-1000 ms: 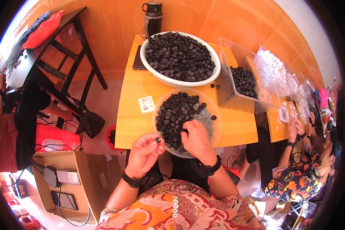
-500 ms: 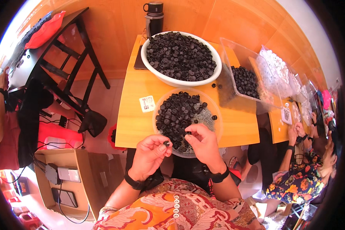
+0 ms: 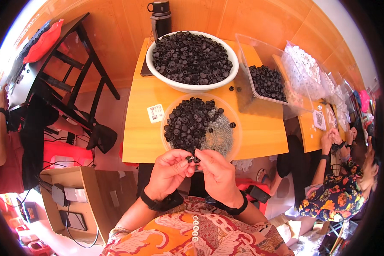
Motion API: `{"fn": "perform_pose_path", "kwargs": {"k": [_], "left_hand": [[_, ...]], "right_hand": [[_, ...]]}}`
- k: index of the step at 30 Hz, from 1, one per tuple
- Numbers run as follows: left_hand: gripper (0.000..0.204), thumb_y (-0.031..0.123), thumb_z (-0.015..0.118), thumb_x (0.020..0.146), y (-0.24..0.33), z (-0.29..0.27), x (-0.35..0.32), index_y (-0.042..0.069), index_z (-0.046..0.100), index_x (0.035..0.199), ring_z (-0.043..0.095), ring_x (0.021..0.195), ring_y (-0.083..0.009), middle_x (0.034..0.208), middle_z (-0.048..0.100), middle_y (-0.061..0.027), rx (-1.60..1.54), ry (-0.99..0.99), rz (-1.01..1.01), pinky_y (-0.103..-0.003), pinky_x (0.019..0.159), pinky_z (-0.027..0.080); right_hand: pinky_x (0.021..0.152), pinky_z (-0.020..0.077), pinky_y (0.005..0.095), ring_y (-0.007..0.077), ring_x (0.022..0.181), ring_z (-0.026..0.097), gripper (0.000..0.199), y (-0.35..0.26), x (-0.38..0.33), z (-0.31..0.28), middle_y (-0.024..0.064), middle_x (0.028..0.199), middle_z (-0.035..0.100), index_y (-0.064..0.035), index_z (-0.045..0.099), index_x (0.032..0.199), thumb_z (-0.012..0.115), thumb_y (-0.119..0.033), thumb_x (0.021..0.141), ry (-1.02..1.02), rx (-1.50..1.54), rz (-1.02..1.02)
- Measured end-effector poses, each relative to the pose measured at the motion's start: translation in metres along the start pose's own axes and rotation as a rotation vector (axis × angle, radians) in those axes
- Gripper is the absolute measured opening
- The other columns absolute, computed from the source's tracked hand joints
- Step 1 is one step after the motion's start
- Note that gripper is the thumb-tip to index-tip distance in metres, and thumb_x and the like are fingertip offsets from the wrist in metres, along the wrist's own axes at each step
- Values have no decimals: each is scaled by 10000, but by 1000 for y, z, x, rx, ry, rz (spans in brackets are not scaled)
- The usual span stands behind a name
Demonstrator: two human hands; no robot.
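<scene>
Over the near rim of a shallow clear round tub [image 3: 240, 132], my two hands meet at the fingertips. My left hand [image 3: 166, 174] pinches a small black cap [image 3: 189, 158], hollow and round, with a pale bit showing at it. Touching it from the other side, my right hand [image 3: 219, 177] grips a second small black piece [image 3: 196, 160], partly hidden by the fingers. Inside the tub, a heap of black caps [image 3: 185, 123] fills the left part, and thin silvery screws [image 3: 221, 137] lie on the right.
Behind the tub stands a white basin [image 3: 191, 87] heaped with black caps. A clear box [image 3: 260, 104] holding more caps is to its right. On the yellow table [image 3: 141, 141] lies a white label [image 3: 155, 113]. Co-workers sit left and right; a cardboard box [image 3: 89, 192] stands lower left.
My right hand has moved left and down, bringing its black piece against the one in my left hand. The view has shifted slightly, so the table appears farther left and higher.
</scene>
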State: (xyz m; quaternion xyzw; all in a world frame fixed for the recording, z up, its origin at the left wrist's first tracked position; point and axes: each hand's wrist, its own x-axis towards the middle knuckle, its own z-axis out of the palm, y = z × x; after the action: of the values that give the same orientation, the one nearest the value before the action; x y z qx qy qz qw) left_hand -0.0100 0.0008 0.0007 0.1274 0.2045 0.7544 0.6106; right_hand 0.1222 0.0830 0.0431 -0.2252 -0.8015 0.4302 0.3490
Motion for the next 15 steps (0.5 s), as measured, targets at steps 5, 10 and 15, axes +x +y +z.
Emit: {"fn": "perform_pose_path", "kwargs": {"k": [5,10,15], "left_hand": [[196,-21,556,832,0,4,0,-11,568,1028,596,756,-189,899,624,-136,12,3,10,-283,669,488],[194,-10,564,831,1,4,-1,-15,567,1024,599,760,-192,901,624,-135,42,-26,41,-283,680,493],[194,2,568,832,2,0,0,-18,566,1025,608,772,-197,914,626,-138,30,-31,29,-284,694,500]], "right_hand": [[643,493,293,269,738,613,278,4,1,1,172,900,589,28,581,1023,556,93,754,48,-4,-57],[627,487,308,277,730,610,227,3,5,4,170,874,587,36,582,972,600,54,747,126,-153,-24],[621,484,305,274,725,602,248,-2,4,3,163,869,581,34,584,1001,591,59,754,61,-124,-58]]}}
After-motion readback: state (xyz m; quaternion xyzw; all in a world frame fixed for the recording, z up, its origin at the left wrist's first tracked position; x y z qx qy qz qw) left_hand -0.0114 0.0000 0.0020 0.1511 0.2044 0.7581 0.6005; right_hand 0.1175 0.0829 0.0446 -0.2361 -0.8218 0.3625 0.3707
